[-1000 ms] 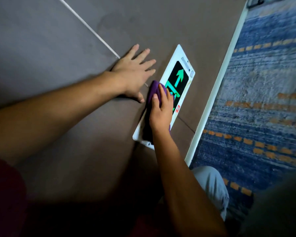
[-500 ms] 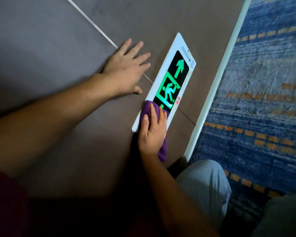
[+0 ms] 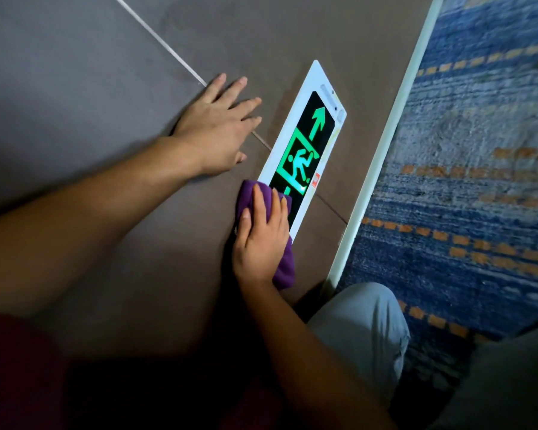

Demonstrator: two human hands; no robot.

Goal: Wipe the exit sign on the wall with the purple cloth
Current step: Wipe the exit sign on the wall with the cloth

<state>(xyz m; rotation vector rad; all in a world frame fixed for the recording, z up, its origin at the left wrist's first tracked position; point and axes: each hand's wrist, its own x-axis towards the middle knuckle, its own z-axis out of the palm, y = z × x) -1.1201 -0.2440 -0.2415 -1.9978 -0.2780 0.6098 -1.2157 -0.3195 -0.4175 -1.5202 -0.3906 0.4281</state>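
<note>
1. Change over the last second: the right hand (image 3: 261, 240) with the purple cloth (image 3: 281, 262) has slid from mid-sign down to the near end of the exit sign (image 3: 305, 144). The running-man pictogram and arrow are now uncovered.
2. Meaning, as a judgement: one stroke along the sign looks complete; wiping is under way, and further passes are likely.
3. Right hand: fingers spread flat, pressing the cloth against the sign's lower edge and the wall (image 3: 137, 72).
4. Left hand (image 3: 218, 125): open, palm flat on the wall just beside the sign, holding nothing.
5. Containers: none in view.
</note>
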